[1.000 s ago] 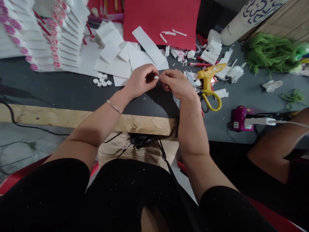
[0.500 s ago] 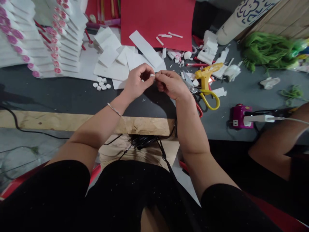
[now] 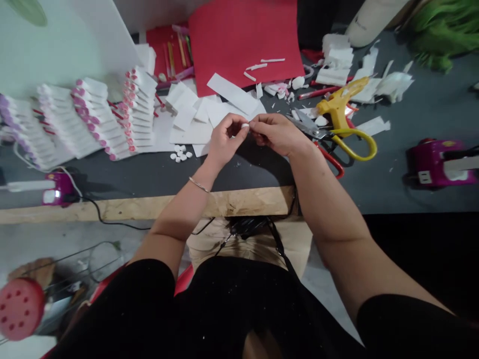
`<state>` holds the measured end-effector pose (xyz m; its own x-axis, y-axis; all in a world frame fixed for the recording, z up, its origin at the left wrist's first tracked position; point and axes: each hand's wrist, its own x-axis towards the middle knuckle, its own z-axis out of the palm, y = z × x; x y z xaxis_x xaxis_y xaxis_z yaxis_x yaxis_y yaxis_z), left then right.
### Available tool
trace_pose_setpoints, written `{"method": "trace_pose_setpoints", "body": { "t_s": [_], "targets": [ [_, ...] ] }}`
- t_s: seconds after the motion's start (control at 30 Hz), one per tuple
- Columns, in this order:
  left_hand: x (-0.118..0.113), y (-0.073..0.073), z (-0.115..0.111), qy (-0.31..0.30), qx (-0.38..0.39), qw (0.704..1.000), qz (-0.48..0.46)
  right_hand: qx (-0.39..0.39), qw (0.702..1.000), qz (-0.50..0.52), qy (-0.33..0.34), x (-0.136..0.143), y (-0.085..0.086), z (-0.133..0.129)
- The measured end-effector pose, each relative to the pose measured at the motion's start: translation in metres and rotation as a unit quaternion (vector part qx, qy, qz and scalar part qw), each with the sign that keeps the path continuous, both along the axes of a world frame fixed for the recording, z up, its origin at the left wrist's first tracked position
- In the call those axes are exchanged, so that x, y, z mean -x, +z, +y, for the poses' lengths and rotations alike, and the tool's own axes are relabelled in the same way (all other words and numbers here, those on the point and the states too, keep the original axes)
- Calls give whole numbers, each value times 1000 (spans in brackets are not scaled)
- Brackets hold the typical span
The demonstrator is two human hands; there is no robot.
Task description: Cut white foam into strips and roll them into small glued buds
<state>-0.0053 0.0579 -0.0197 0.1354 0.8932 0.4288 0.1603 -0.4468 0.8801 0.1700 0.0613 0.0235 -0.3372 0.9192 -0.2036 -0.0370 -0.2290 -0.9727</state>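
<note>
dark table (image 3: 164, 179) left bare room before its wooden edge (image 3: 247, 201). splayed scissors (image 3: 322, 133) lay just beside the right hand (image 3: 277, 133), whose hold i couldn't tell; sideways sweep might have snagged them. left hand (image 3: 226, 137) pinched small white piece (image 3: 244, 125) over table, droppable if loosened.

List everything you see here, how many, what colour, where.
Desk: one, dark grey, middle
Sheet: one, red, top middle
Thin sticks: three, white, on sheet
Paper pieces: many, white, centre
Tipped pieces: four rows, white, pink, purple, left
Discs: several, white, near paper pieces
Scissors: one, yellow handle, right
Glue gun: one, yellow, right
Scraps: many, mostly white, right
Strands: one bundle, green, top right
Bottle: one, pale, top right
Power blocks: two, purple, left and right
Round object: one, red, lower left
Pinched piece: one, white, centre
Left hand: one, bare, centre
Right hand: one, bare, centre
</note>
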Motion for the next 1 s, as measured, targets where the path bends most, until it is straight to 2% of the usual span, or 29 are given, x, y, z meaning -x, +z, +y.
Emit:
{"method": "trace_pose_setpoints", "body": {
  "t_s": [0.17,0.43,0.63,0.8,0.9,1.0],
  "targets": [
    [5,2,0,1,46,999,14,-41,999,-13,-17,2,-6,1],
    [13,-5,8,-6,96,995,0,-78,995,-58,-25,7,-7,0],
    [9,-3,8,19,156,987,-39,-63,998,16,-21,7,-4,1],
    [8,-1,8,22,194,979,-53,-38,999,36,5,4,3,1],
    [11,1,8,-1,172,985,-30,-40,998,39,9,2,4,2],
    [15,4,7,-33,112,993,9,-45,999,23,-11,1,2,3]
  ]
}}
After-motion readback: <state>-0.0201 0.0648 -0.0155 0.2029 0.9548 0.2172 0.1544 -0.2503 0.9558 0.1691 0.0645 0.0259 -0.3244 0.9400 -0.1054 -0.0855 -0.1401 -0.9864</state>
